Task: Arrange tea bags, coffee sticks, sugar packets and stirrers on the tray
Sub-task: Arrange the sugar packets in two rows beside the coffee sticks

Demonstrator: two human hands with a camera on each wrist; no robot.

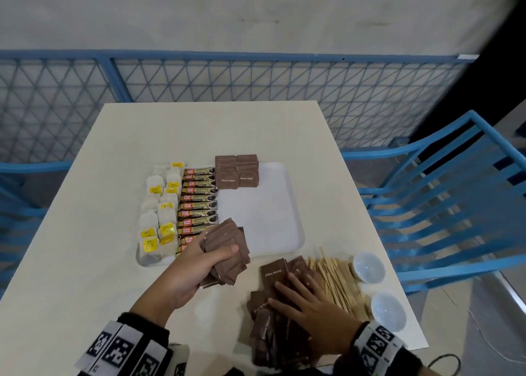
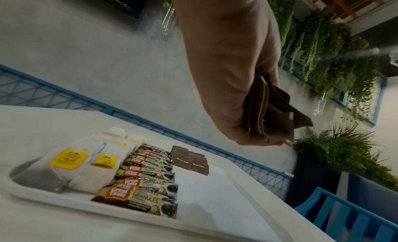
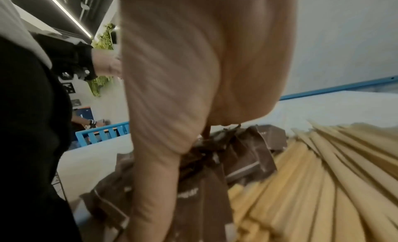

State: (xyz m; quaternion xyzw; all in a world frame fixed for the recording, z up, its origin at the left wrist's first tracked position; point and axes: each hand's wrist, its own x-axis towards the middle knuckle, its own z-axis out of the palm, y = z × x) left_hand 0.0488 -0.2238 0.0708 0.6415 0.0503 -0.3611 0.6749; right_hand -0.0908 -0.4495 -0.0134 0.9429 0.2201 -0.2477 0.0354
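while left hand [image 1: 196,261] grips brown sugar packets [image 1: 227,253], right hand [image 1: 310,310] fingers flat, seemingly pressing pile [image 1: 267,338].

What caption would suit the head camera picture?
Left hand grips brown sugar packets over the tray; right hand rests on the loose pile beside wooden stirrers.

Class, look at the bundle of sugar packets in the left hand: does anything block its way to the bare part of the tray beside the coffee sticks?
Nothing visible does. The left hand grips the sugar packets over the tray's near edge, beside the coffee sticks.
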